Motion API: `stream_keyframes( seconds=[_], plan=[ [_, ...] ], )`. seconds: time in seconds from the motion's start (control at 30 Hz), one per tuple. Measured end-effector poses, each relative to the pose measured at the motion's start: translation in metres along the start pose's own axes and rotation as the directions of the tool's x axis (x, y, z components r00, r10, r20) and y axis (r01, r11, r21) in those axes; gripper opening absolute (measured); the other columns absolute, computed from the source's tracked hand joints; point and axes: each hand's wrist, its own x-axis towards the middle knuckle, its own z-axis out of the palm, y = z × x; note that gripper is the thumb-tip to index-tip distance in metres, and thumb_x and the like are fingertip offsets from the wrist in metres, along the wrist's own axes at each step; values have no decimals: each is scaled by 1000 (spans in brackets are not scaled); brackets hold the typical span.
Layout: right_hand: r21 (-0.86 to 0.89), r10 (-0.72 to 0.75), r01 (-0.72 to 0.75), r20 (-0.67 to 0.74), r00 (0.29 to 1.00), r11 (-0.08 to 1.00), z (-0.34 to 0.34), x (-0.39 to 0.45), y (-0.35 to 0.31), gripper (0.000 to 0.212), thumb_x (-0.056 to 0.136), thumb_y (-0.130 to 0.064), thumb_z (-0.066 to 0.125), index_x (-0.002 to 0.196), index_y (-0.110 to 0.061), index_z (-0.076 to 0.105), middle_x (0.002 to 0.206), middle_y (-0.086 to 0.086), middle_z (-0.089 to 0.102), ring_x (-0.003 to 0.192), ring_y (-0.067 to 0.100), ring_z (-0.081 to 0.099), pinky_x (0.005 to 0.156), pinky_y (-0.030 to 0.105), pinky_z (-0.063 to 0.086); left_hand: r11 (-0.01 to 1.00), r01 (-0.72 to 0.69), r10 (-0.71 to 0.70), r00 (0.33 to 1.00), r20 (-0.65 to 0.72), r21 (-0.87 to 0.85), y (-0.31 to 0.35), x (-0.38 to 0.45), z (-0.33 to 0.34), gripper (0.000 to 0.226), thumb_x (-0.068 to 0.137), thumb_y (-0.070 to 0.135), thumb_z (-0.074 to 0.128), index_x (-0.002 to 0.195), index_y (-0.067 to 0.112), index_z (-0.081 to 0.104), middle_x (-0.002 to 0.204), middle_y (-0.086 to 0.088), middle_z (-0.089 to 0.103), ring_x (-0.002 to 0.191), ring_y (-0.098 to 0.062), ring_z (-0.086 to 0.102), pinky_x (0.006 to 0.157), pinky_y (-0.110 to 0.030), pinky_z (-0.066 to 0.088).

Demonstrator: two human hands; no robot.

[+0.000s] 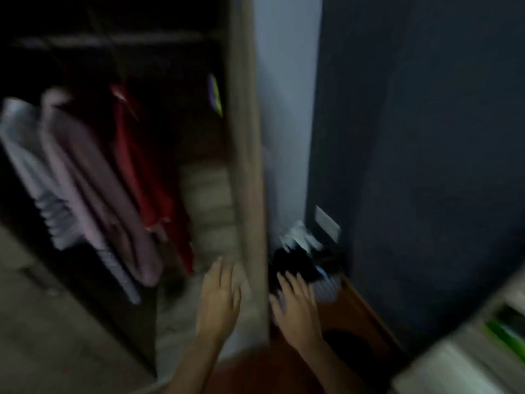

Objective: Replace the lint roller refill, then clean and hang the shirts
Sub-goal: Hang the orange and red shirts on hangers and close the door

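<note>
The picture is dim and heavily blurred. Both hands reach forward with fingers spread and nothing in them: the left hand (220,297) lies against the lower edge of the wardrobe's side panel (247,166), and the right hand (295,305) hovers over a dark heap of clothes (295,265) at the far end of a brown wooden table (360,317); whether it touches the heap cannot be told. Inside the open wardrobe three shirts hang side by side: a pale striped shirt (31,177) at the left, a mauve shirt (93,191) in the middle, and a red shirt (142,177) to the right. The lint roller cannot be made out.
</note>
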Motion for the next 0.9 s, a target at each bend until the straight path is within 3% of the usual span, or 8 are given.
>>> stream_keyframes(
  seconds=[0.07, 0.13, 0.23, 0.33, 0.43, 0.53, 0.67, 0.9],
  plan=[
    [32, -120, 122, -32, 992, 992, 13, 42, -47, 55, 81, -50, 43, 129, -26, 52, 124, 0, 66, 118, 23, 59, 107, 37, 27, 1000, 21, -20, 996, -82, 11, -47, 21, -30, 49, 90, 32, 39, 125, 2, 58, 131, -21, 55, 122, -33, 52, 104, -37, 35],
    [114, -214, 227, -119, 970, 967, 17, 88, -96, 50, 83, -52, 45, 127, -30, 49, 117, 1, 69, 111, 22, 63, 98, 37, 39, 999, 24, -19, 986, -164, 25, -85, 52, -68, 51, 95, 39, 32, 130, 8, 53, 137, -18, 51, 126, -33, 50, 105, -36, 32],
    [220, -286, 340, -243, 927, 915, -10, 152, -180, 54, 76, -46, 47, 128, -33, 46, 118, -1, 68, 116, 16, 53, 90, 37, 54, 998, -51, 62, 946, -317, 43, -108, 106, -147, 49, 91, 36, 41, 135, 17, 44, 142, -13, 47, 133, -24, 39, 108, -37, 34],
    [294, -358, 489, -403, 842, 821, -63, 216, -260, 51, 79, -41, 49, 129, -31, 51, 126, 2, 64, 121, 14, 43, 104, 25, 33, 983, -140, 175, 904, -390, 118, -107, 164, -233, 52, 92, 36, 39, 142, 20, 40, 148, -6, 40, 141, -18, 29, 116, -35, 26],
    [246, -371, 581, -566, 736, 776, -134, 274, -321, 49, 84, -39, 48, 129, -24, 58, 132, 0, 58, 125, 17, 46, 105, 26, 31, 954, -186, 279, 838, -469, 234, -104, 225, -308, 52, 92, 35, 40, 139, 15, 45, 147, -8, 43, 139, -22, 36, 112, -41, 33],
    [168, -426, 658, -641, 639, 734, -204, 327, -362, 47, 88, -31, 52, 134, -22, 55, 136, -2, 53, 128, 16, 44, 109, 28, 34, 918, -213, 366, 784, -502, 336, -96, 282, -367, 52, 92, 33, 41, 139, 10, 45, 147, -12, 41, 139, -25, 36, 113, -43, 32],
    [66, -509, 692, -627, 589, 719, -264, 394, -396, 48, 92, -26, 56, 139, -22, 48, 138, -3, 49, 130, 15, 40, 108, 28, 31, 891, -163, 383, 772, -508, 424, -94, 345, -413, 54, 97, 30, 46, 146, 13, 34, 156, -6, 26, 145, -18, 18, 119, -31, 11],
    [-41, -631, 665, -362, 686, 746, -287, 497, -420, 54, 91, -34, 56, 142, -28, 40, 143, 1, 47, 128, 23, 44, 105, 38, 39, 876, -14, 276, 835, -476, 483, -93, 423, -458, 52, 99, 34, 41, 146, 16, 31, 154, -3, 29, 145, -16, 19, 119, -36, 13]
  ],
)
